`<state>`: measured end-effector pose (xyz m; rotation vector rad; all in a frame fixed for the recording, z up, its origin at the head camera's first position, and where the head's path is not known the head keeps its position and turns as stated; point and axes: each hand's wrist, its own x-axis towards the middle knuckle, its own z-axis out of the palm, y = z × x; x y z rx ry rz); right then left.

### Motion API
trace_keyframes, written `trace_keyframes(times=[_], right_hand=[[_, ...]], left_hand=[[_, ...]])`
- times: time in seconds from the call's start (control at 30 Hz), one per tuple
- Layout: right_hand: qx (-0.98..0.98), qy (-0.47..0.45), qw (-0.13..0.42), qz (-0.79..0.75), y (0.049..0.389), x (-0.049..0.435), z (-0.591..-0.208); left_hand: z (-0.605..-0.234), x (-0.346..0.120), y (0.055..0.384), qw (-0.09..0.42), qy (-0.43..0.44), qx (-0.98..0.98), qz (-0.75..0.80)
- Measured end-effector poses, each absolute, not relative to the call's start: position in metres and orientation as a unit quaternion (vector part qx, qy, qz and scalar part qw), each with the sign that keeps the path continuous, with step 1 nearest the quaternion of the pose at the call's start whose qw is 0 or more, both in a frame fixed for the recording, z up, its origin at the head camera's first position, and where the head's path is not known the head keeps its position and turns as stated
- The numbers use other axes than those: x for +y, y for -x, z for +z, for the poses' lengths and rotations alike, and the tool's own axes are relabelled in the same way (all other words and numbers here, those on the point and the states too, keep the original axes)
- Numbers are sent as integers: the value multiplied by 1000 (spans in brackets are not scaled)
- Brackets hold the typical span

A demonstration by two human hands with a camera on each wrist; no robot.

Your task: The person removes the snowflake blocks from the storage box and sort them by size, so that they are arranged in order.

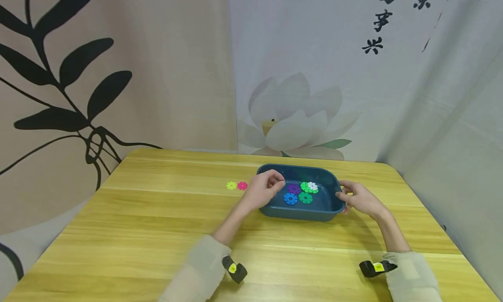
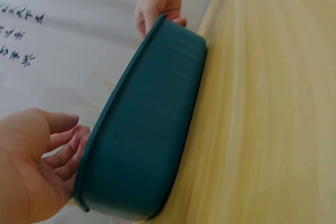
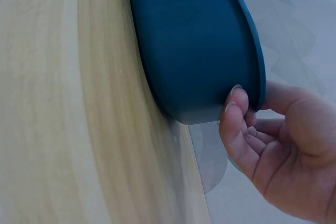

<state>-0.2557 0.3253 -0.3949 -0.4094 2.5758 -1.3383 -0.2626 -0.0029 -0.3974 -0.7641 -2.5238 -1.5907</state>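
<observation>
A dark blue plastic basin (image 1: 298, 214) stands on the table with several notched flower-shaped discs inside: a blue disc (image 1: 290, 199), a purple disc (image 1: 293, 189), green discs (image 1: 305, 198) and a white disc (image 1: 312, 186) overlapping a green one. My right hand (image 1: 355, 198) pinches the rim at the basin's right end, thumb on one side and fingers on the other. Over the left end hovers my left hand (image 1: 265, 189), fingers loosely bent; no object shows between them in the left wrist view. Left of the basin, a yellow disc (image 1: 231, 185) and a pink disc (image 1: 242, 186) lie side by side.
The wooden table (image 1: 149, 232) reaches back to a printed curtain (image 1: 188, 75) with leaves, a lotus and writing. Another curtain (image 1: 456, 132) hangs along the right side. Each sleeve carries a black wrist device (image 1: 235, 269).
</observation>
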Motion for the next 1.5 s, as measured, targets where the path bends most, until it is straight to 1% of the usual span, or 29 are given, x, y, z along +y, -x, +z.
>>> trace_keyframes(times=[0.4,0.7,1.2,1.33,1.5], right_hand=[[879,137,100,-446,257,328,-399],[877,136,102,-449,257,329,-398],[874,142,107,-453,258,328,-397],[876,139,106,-450,258,328,-398],[874,139,108,-452,258,328,-398]], left_hand=[[-401,21,260,15,255,-813,-523],[-402,38,267,9,251,-805,-537],[-407,65,281,2,252,-822,-510],[-408,73,285,-11,255,-828,-499],[-410,83,288,-43,256,-837,-482]])
